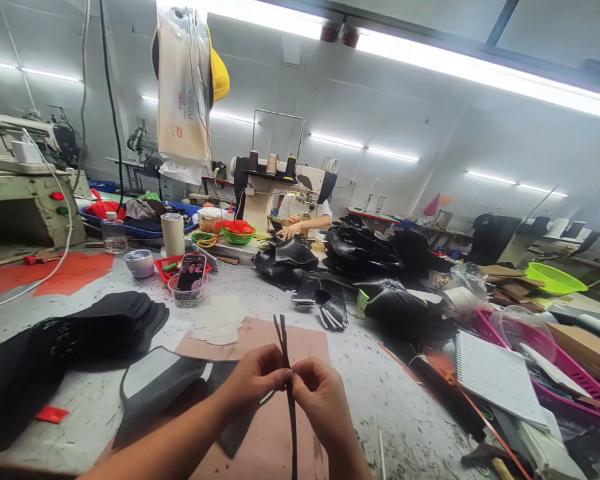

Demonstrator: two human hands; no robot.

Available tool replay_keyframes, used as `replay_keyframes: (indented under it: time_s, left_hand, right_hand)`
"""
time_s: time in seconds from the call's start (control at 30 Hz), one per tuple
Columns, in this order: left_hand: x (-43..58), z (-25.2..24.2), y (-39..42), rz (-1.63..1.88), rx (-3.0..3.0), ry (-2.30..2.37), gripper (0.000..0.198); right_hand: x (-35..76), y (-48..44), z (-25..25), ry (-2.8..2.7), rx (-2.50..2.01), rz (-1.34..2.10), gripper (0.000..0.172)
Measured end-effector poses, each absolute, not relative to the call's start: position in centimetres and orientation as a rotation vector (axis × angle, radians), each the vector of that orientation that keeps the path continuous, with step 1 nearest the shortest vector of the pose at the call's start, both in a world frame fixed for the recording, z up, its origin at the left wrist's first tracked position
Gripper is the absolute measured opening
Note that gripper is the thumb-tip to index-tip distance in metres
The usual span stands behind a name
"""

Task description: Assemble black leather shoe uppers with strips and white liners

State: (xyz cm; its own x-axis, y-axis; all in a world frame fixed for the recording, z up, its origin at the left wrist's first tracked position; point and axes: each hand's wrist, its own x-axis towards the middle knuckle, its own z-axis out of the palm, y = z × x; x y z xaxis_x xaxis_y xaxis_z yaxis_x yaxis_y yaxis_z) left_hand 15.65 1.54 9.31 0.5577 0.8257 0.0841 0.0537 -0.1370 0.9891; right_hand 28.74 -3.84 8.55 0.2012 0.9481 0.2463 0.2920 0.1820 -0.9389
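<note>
Both hands meet near the middle of the table. My left hand (260, 377) and my right hand (320, 397) are closed, thumb and fingertips pinching a narrow black strip (293, 433) between them. Above the hands the strip parts into two upright ends; below, it hangs down over a pinkish board (310, 347). A flat dark shoe-upper piece (155, 393) with a light patch lies partly under my left forearm. Pale scraps (220, 320) rest at the board's upper left edge.
Stacked black pieces (105, 327) lie at left. Glossy black pieces (355, 247) pile up behind, near a sewing machine (260, 193) where another person's hands (294, 228) work. A phone (191, 273) stands in a clear tub. At right are a notebook (500, 377) and a pink basket (560, 367).
</note>
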Motion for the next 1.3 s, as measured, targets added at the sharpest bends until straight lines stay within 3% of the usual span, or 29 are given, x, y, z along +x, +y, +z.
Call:
replay_keyframes:
  time_s: [0.23,0.5,0.7,0.97,1.07,1.2,1.3]
  left_hand:
    - [15.5,10.7,0.9,0.820,1.818,0.958,0.005]
    - [15.4,9.2,0.9,0.973,1.320,0.729,0.020]
    - [15.0,8.6,0.9,0.946,1.358,0.583,0.033]
    - [14.8,9.5,0.8,0.837,1.833,0.815,0.012]
    - [14.4,9.5,0.7,0.915,2.068,0.897,0.009]
    - [13.1,9.5,1.2,1.151,2.037,1.105,0.013]
    - [12.0,9.8,1.6,1.175,1.793,1.232,0.020]
  right_hand:
    - [28.2,-4.4,8.8,-1.347,-1.317,0.677,0.012]
    - [27.2,-3.8,7.5,-0.812,-1.003,1.179,0.019]
    - [26.9,-4.3,7.1,-1.145,-1.178,0.823,0.016]
    - [28.3,-4.7,7.7,-1.258,-1.280,0.883,0.019]
    - [28.5,-4.8,7.0,-1.286,-1.362,0.607,0.012]
    - [30.8,-4.2,6.2,-1.100,-1.514,-0.015,0.031]
    - [34.5,-2.7,6.8,-0.890,-1.614,-0.294,0.040]
